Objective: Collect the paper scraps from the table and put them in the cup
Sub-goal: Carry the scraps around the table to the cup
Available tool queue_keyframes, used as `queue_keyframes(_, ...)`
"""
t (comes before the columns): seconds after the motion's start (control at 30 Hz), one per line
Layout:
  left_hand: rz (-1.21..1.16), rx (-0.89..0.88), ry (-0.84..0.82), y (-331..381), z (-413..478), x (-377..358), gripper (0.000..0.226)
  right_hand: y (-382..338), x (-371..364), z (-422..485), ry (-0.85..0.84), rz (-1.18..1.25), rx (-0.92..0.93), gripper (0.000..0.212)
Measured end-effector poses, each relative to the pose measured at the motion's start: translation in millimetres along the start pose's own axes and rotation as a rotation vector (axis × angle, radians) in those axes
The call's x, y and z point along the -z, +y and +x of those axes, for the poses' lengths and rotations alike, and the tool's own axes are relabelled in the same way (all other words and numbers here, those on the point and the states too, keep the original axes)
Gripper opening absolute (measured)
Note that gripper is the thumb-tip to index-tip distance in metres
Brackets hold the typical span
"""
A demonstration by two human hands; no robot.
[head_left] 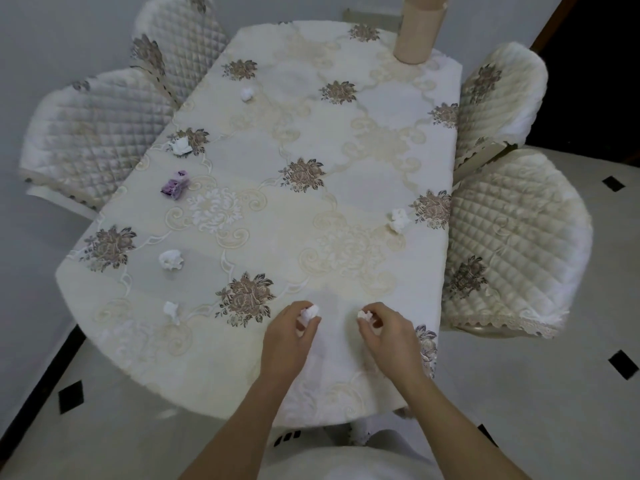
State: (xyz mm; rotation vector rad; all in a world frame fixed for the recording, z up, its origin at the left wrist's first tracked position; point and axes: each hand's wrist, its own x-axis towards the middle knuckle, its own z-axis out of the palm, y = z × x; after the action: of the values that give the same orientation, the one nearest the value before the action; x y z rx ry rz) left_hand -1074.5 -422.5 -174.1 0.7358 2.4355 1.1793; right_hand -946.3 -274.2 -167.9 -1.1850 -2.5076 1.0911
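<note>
Fingers [304, 308] of the left hand [287, 336] pinch a white paper scrap [309, 314] at the lower middle of the frame; the right hand [384, 332] grips another scrap [365, 315] just beside it. Five more white scraps and a purple scrap [175, 186] lie scattered over the counter [346, 174], mostly along its left side. A beige cup [417, 27] stands at the counter's far end, at top right of centre.

Dim, soft light; wide-angle warp, edges maybe blurry.
</note>
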Motion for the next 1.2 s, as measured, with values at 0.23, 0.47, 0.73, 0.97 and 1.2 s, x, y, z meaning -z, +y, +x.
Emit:
queue_keyframes(0.23, -0.073, -0.044, 0.099, 54.1, 18.0, 29.1, 0.016, -43.8, 43.7, 20.6, 0.163, 0.118, 0.082, 0.022)
queue_keyframes(0.47, -0.120, -0.132, 0.199, 104.9, 24.7, 51.0, 0.013, -77.6, 89.4, 21.6, 0.278, 0.193, 0.123, 0.020)
queue_keyframes(0.73, -0.178, -0.209, 0.157, 137.7, 14.3, 42.6, 0.011, -71.4, 123.0, -3.9, 0.389, 0.195, 0.101, 0.020)
queue_keyframes(0.97, -0.172, -0.347, 0.018, 164.7, -0.7, 12.1, 0.012, -36.7, 148.2, -41.4, 0.533, 0.188, -0.048, 0.014)
queue_keyframes(1.2, -0.181, -0.436, -0.148, 184.8, -20.5, -27.5, 0.015, 3.3, 169.6, -96.3, 0.656, 0.151, -0.223, 0.012)
